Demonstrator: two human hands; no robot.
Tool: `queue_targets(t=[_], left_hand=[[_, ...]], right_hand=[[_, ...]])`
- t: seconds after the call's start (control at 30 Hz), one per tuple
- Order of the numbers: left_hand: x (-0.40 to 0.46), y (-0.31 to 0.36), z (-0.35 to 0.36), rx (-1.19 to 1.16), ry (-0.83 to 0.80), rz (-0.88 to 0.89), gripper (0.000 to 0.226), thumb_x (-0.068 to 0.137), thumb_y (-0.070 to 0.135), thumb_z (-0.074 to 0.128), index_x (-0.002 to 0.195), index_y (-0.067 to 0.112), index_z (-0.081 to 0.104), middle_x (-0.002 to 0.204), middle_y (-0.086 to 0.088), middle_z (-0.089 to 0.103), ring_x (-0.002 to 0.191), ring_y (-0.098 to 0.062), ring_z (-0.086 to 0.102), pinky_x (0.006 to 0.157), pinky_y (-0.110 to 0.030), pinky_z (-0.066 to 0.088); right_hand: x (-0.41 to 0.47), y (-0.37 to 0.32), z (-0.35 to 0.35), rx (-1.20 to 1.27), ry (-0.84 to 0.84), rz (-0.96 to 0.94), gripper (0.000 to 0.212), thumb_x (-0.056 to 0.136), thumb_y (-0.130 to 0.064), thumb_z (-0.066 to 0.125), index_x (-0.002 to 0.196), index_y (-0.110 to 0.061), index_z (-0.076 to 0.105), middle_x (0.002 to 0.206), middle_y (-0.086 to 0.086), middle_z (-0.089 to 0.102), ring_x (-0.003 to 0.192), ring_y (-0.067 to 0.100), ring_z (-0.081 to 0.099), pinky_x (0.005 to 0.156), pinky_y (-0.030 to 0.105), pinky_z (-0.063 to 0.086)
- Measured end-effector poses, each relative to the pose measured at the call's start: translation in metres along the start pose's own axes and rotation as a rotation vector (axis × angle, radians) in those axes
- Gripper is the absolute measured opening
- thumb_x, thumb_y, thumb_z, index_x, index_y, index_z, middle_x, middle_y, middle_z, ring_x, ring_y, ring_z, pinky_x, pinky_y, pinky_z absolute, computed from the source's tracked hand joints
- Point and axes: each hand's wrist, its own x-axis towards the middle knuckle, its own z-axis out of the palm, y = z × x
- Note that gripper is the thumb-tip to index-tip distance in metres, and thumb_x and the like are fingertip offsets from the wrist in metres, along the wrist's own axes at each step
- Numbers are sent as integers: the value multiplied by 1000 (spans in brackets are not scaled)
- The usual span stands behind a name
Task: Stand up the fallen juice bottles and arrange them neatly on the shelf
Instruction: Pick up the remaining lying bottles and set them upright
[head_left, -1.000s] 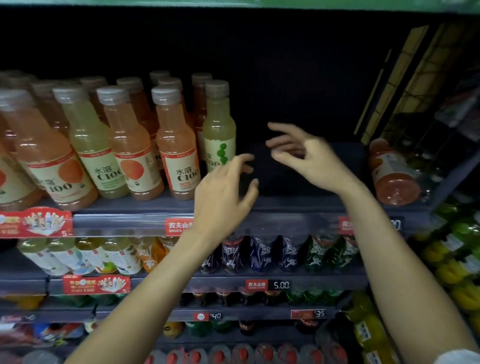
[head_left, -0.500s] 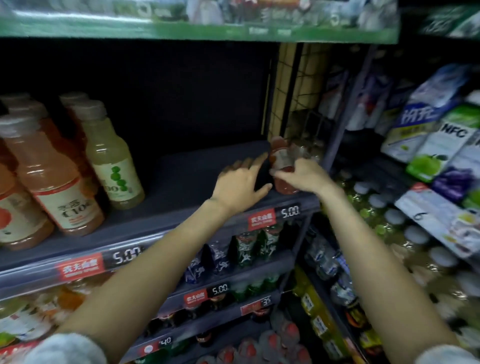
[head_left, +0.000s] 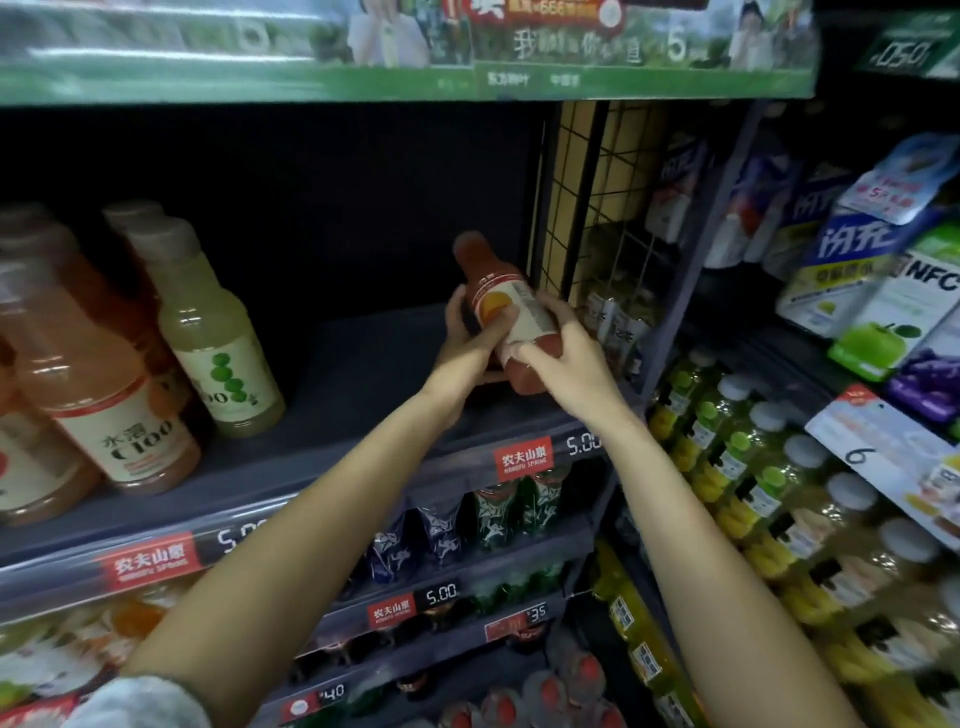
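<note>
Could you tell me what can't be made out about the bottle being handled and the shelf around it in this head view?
- Red juice bottle: its base and whether it touches the shelf are hidden by the right hand and left hand.
- Its label text: too small and blurred.
- Back of the shelf: lost in darkness.
- Orange bottles at left: cut off by the frame edge.

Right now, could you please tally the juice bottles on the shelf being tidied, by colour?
4 orange bottles standing, as far as the blur shows
1 pale green bottle standing
1 red-orange bottle held in left hand and right hand
Total: 6
</note>
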Motion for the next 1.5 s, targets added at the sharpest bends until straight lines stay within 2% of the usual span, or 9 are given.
queue_targets(t=[0.17, 0.4, 0.5, 0.6, 0.77, 1.03, 1.27, 1.4, 1.5], left_hand=[[-16, 7, -43, 23, 166, 249, 72, 84, 17, 73, 140, 34, 29, 113, -8, 64, 103, -19, 65, 84, -34, 57], [-55, -10, -97, 169, 359, 480, 79, 75, 13, 80, 136, 27, 31, 114, -16, 64, 99, -22, 67, 86, -43, 55], [-67, -9, -113, 235, 443, 505, 75, 79, 5, 75, 135, 26, 28, 121, -8, 59, 104, -17, 65, 89, -41, 55], [-79, -5, -131, 456, 480, 520, 63, 91, 9, 62, 139, 27, 26, 127, 3, 57, 104, -7, 64, 88, -38, 55], [-100, 13, -148, 829, 365, 437, 61, 90, 13, 59, 143, 25, 32, 121, -3, 64, 101, -20, 64, 85, -35, 51], [-146, 23, -212, 1090, 912, 746, 28, 86, 20, 53, 110, 6, 55, 95, -12, 60, 87, -24, 53, 76, -28, 42], [-153, 22, -244, 1110, 877, 658, 67, 80, 26, 68, 137, 4, 41, 131, -19, 48, 121, -30, 42, 102, -24, 30], [-167, 16, -256, 1151, 871, 715, 54, 86, 27, 65, 133, 10, 44, 124, -15, 53, 115, -25, 45, 90, -21, 35], [-182, 13, -280, 1101, 1011, 755, 42, 87, 23, 61, 123, 5, 48, 114, -21, 56, 109, -27, 46, 86, -24, 37]], right_hand=[[3, -10, 36, 51, -163, -140, 80, 81, -19, 72, 146, -26, 26, 125, -5, 52, 107, 6, 54, 77, 4, 45], [1, -28, 87, 27, -387, -216, 95, 78, -22, 76, 150, -30, 15, 134, -11, 47, 114, -3, 47, 86, 2, 40], [3, -34, 116, 16, -441, -251, 95, 77, -23, 77, 150, -33, 16, 142, -2, 44, 123, 10, 48, 98, 23, 45], [8, -40, 138, -28, -384, -255, 87, 75, -30, 77, 147, -32, 28, 135, 7, 48, 119, 22, 52, 96, 37, 48], [20, -54, 156, 21, -328, -172, 82, 71, -21, 81, 140, -23, 36, 130, 2, 56, 112, 13, 54, 90, 26, 44], [32, -62, 186, -23, -290, -178, 85, 77, -17, 77, 145, -19, 26, 137, 5, 51, 123, 20, 51, 97, 28, 40], [24, -62, 199, -191, -220, -153, 71, 94, -21, 57, 151, -18, 15, 147, 11, 37, 129, 27, 44, 106, 40, 39], [-22, -76, 189, -152, 43, -359, 49, 91, -10, 57, 139, -12, 43, 131, 8, 48, 118, 22, 52, 98, 38, 47], [-49, -102, 190, -124, -46, -483, 46, 87, -10, 62, 131, -15, 50, 116, -5, 56, 107, 14, 57, 92, 36, 49]])
